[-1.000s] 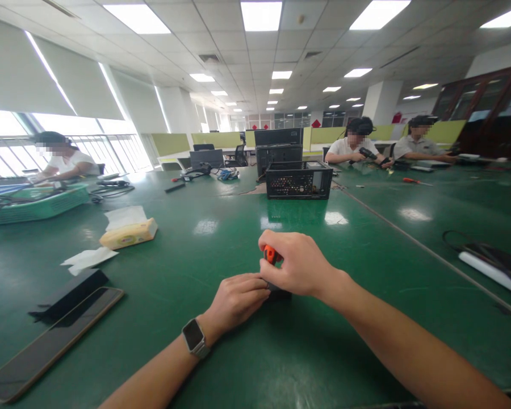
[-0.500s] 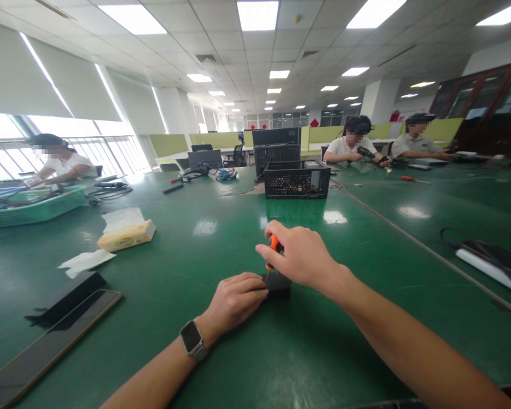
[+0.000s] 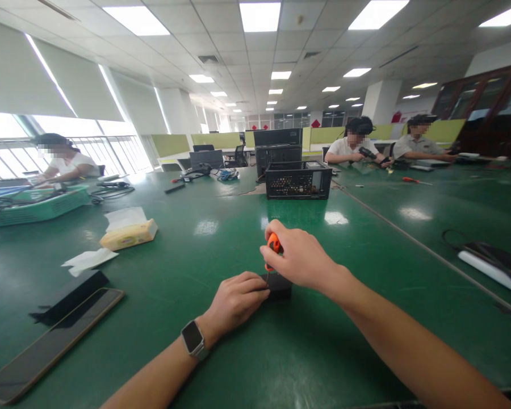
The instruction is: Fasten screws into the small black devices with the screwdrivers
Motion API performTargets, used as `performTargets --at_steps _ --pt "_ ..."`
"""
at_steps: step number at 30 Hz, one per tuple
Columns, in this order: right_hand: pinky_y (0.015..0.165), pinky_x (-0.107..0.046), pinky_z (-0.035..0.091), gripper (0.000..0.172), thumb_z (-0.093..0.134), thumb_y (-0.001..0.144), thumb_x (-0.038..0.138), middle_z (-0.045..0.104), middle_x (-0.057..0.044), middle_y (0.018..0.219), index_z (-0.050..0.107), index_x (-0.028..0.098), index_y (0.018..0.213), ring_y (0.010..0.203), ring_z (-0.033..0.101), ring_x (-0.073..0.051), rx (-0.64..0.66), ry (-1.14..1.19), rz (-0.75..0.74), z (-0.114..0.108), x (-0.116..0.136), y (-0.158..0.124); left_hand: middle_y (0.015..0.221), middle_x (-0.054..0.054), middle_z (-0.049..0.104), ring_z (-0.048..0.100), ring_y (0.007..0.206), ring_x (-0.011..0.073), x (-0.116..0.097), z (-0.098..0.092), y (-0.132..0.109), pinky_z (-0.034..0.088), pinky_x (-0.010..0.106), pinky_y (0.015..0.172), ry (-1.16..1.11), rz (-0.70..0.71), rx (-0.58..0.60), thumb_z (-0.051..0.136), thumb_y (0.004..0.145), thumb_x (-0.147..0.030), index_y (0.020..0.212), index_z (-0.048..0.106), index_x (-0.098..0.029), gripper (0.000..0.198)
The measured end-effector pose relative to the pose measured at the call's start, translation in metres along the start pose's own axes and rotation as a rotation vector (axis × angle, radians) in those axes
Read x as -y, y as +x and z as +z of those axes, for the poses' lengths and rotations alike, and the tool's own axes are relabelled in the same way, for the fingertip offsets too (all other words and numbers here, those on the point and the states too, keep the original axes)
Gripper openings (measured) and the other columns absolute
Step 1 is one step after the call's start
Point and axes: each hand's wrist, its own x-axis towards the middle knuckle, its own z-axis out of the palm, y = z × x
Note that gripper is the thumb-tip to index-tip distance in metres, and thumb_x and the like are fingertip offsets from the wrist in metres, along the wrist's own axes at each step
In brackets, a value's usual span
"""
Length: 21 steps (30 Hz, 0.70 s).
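Note:
On the green table (image 3: 234, 363) lies a small black box-shaped part (image 3: 280, 287). My left hand (image 3: 237, 301) grips its left end, fingers bent over the top. Above it, my right hand (image 3: 300, 255) holds a screwdriver (image 3: 275, 244) with an orange and black handle. The screwdriver stands nearly upright, and its thin shaft reaches down to the top of the black part close to my left fingertips. Whether the tip sits in a screw is too small to tell.
A phone-like slab (image 3: 59, 346) and a black bracket-like piece (image 3: 74, 295) lie at left, near a tissue pack (image 3: 132, 234) and a green basket (image 3: 46, 208). Ahead stands a black computer case (image 3: 298, 183). Another screwdriver (image 3: 415, 180) lies far right. Several people sit around the table.
My right fingers have shifted slightly around the orange handle, which has turned a little. My left hand and the black part stay in place; the view has moved very slightly.

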Motion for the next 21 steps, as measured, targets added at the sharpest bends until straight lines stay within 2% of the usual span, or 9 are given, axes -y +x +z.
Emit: performTargets --at_steps 3,5,10,15,18,21 --pt "0.056 -0.024 0.026 0.018 0.051 0.082 0.028 0.065 0.001 0.076 0.048 0.023 0.099 0.063 0.056 -0.015 0.042 0.03 -0.044 -0.0035 -0.0022 -0.0003 0.097 0.005 0.07 0.063 0.093 0.0157 0.0 0.0002 -0.0004 0.057 0.025 0.075 0.001 0.0 0.002 0.056 0.088 -0.015 0.098 0.067 -0.019 0.015" --pt "0.056 -0.024 0.026 0.021 0.051 0.081 0.027 0.065 0.001 0.079 0.048 0.023 0.101 0.065 0.057 -0.016 0.017 -0.011 -0.026 -0.0041 -0.0018 -0.001 0.098 0.005 0.07 0.063 0.093 0.0162 -0.0001 0.0005 -0.0007 0.057 0.026 0.075 0.001 0.002 0.001 0.057 0.088 -0.014 0.098 0.067 -0.019 0.015" --pt "0.056 -0.025 0.025 0.03 0.042 0.091 0.047 0.066 -0.002 0.077 0.05 0.022 0.107 0.067 0.061 -0.019 -0.011 -0.133 0.053 -0.0019 0.0004 -0.0002 0.098 0.006 0.07 0.063 0.093 0.0161 0.0004 0.0012 -0.0013 0.057 0.026 0.076 -0.002 -0.003 0.007 0.055 0.089 -0.015 0.098 0.067 -0.019 0.016" --pt "0.057 -0.025 0.027 0.019 0.048 0.087 0.032 0.066 -0.001 0.08 0.049 0.022 0.103 0.067 0.06 -0.017 0.049 -0.07 -0.014 -0.0059 0.0003 -0.0004 0.1 0.007 0.07 0.063 0.095 0.0166 0.0008 0.0011 -0.0017 0.057 0.027 0.076 -0.007 -0.001 0.016 0.054 0.09 -0.016 0.1 0.067 -0.019 0.017" --pt "0.056 -0.025 0.026 0.023 0.047 0.089 0.039 0.067 -0.002 0.084 0.049 0.023 0.104 0.069 0.06 -0.018 0.039 -0.067 0.0 -0.0071 0.002 -0.0007 0.1 0.006 0.07 0.063 0.095 0.0165 -0.0002 0.0 -0.0008 0.057 0.027 0.077 -0.007 -0.007 0.013 0.055 0.089 -0.014 0.1 0.066 -0.019 0.017" --pt "0.056 -0.026 0.025 0.028 0.041 0.092 0.046 0.067 -0.002 0.078 0.051 0.022 0.102 0.067 0.059 -0.018 0.035 -0.082 0.048 -0.0076 0.0022 0.0 0.1 0.006 0.07 0.063 0.095 0.0165 -0.0012 -0.0006 0.0002 0.056 0.027 0.077 -0.003 -0.008 0.014 0.055 0.089 -0.014 0.1 0.066 -0.019 0.016"
